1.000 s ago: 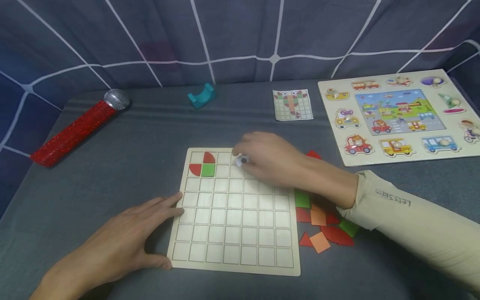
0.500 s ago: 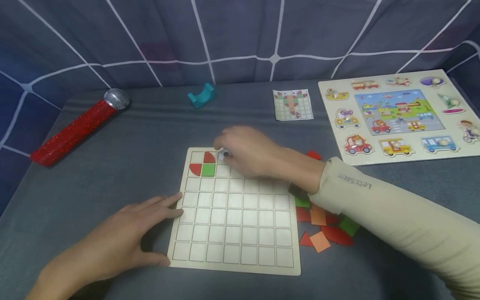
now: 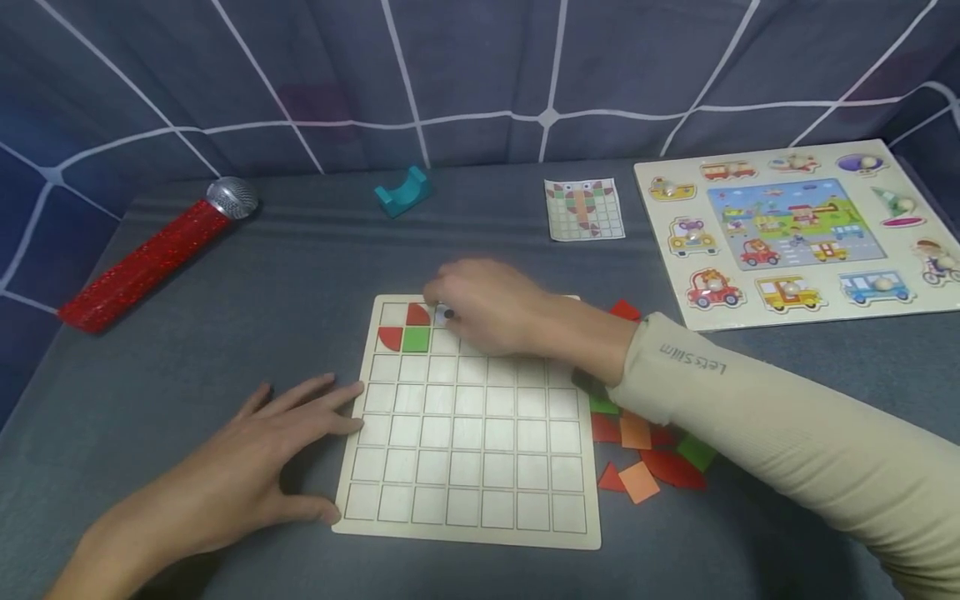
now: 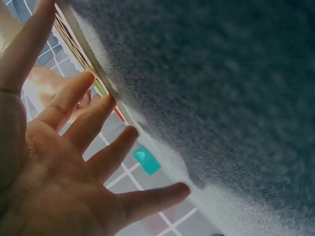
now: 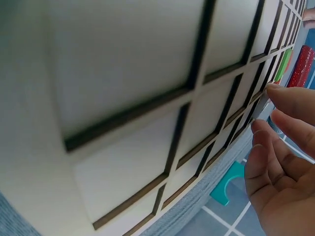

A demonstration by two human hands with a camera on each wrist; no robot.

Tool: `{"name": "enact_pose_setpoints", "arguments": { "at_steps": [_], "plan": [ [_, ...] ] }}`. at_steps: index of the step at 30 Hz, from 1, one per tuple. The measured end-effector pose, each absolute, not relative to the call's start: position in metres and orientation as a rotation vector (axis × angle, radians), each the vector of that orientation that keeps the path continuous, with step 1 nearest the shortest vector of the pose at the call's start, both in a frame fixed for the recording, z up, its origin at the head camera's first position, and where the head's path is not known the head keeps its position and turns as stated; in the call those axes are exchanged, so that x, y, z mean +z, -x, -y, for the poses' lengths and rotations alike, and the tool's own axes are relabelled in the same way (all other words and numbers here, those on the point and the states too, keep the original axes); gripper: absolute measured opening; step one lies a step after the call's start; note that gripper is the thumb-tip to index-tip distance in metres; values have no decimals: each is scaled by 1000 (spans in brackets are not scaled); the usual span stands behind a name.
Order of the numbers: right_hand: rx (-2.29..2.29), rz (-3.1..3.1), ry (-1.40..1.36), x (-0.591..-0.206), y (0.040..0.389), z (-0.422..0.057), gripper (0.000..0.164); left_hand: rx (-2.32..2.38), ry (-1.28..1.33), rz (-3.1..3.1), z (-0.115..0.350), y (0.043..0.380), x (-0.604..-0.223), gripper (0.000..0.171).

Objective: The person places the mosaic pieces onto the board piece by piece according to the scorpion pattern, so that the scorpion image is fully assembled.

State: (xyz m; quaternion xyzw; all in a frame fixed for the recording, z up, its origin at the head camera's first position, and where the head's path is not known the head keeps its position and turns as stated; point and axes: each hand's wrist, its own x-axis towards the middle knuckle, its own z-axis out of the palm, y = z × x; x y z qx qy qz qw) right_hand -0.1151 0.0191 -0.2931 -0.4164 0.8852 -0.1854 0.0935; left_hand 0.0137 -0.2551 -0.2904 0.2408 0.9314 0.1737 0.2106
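Note:
A wooden grid board (image 3: pixel 464 437) lies on the grey tabletop. Two red quarter-round tiles (image 3: pixel 418 314) and a green square tile (image 3: pixel 416 339) sit in cells at its upper left. My right hand (image 3: pixel 491 307) pinches a small white tile with a black eye spot (image 3: pixel 444 314) at the third cell of the top row. Its fingers partly cover that tile; in the right wrist view the fingertips (image 5: pixel 273 86) meet the board surface. With fingers spread, my left hand (image 3: pixel 255 458) rests at the board's left edge, thumb at the lower corner.
Loose red, green and orange tiles (image 3: pixel 637 482) lie right of the board, partly under the right forearm. Behind stand a small pattern card (image 3: pixel 584 210), a teal curved block (image 3: pixel 402 192) and a red microphone (image 3: pixel 150 262). A vehicle peg puzzle (image 3: pixel 802 233) lies far right.
My right hand has moved left along the top row with the eye tile, from about the fourth cell to the third. The left hand stays at the board edge, its fingers spread slightly wider.

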Motion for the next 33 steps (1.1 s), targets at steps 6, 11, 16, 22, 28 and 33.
{"name": "enact_pose_setpoints", "arguments": {
  "at_steps": [6, 11, 16, 22, 28, 33],
  "plan": [
    [-524, -2635, 1235, -293, 114, -19, 22, 485, -665, -2582, 255, -13, -290, 76],
    [-520, -2639, 1220, -292, 114, -17, 23, 466, -665, -2581, 254, -12, -290, 76],
    [-527, -2638, 1190, -291, 114, -17, 26, 443, -666, -2580, 254, -12, -289, 77],
    [-550, -2636, 1197, -291, 115, -19, 24, 443, -710, -2601, 254, -12, -289, 74],
    [-570, -2628, 1214, -292, 116, -21, 21, 436, -704, -2600, 254, -12, -289, 75],
    [-589, -2619, 1199, -291, 117, -23, 23, 439, -708, -2599, 254, -12, -289, 74]
  ]
}}
